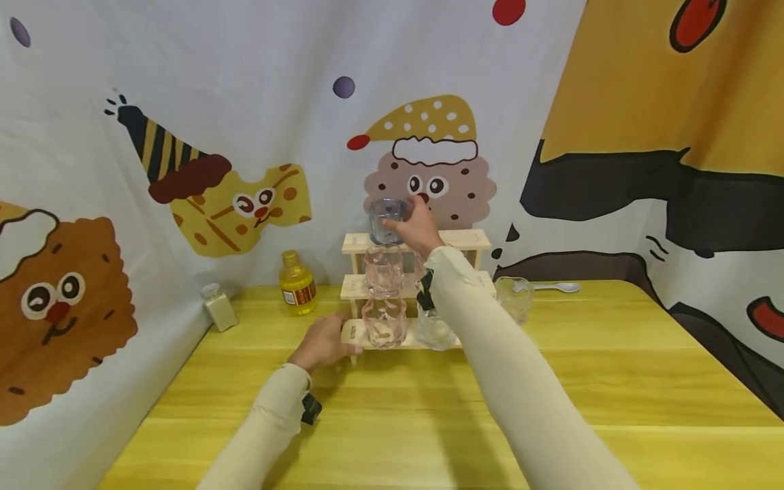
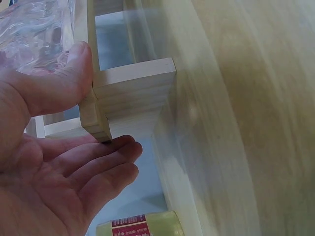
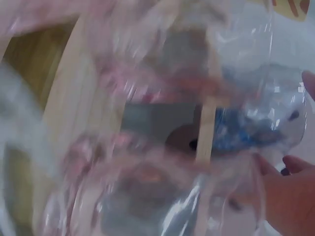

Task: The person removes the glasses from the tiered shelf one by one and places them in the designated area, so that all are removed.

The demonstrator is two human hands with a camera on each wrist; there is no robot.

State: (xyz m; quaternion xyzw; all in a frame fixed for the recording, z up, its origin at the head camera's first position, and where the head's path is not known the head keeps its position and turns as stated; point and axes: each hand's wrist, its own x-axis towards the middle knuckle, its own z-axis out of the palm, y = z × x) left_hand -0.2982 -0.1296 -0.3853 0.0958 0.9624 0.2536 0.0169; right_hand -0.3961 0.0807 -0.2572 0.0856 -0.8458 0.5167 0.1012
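A three-tier light wooden rack (image 1: pixel 352 286) stands on the table, its lower left end gripped by my left hand (image 1: pixel 324 340). In the left wrist view the left thumb (image 2: pixel 78 59) lies on the shelf's edge, with the fingers beneath. On the top tier, at the left, my right hand (image 1: pixel 416 226) holds a bluish clear glass (image 1: pixel 386 221) between thumb and fingers. Below it are a pink glass (image 1: pixel 384 272) on the middle tier and another pinkish glass (image 1: pixel 384 323) on the bottom tier. A clear glass (image 1: pixel 435 332) stands bottom right; the right forearm partly hides a middle-tier glass.
Left of the rack stand a yellow bottle (image 1: pixel 297 284) with a red label and a small pale jar (image 1: pixel 219 307). Right of it are a clear glass (image 1: pixel 516 299) and a white spoon (image 1: pixel 554 287). A patterned cloth (image 1: pixel 331 41) hangs behind the table.
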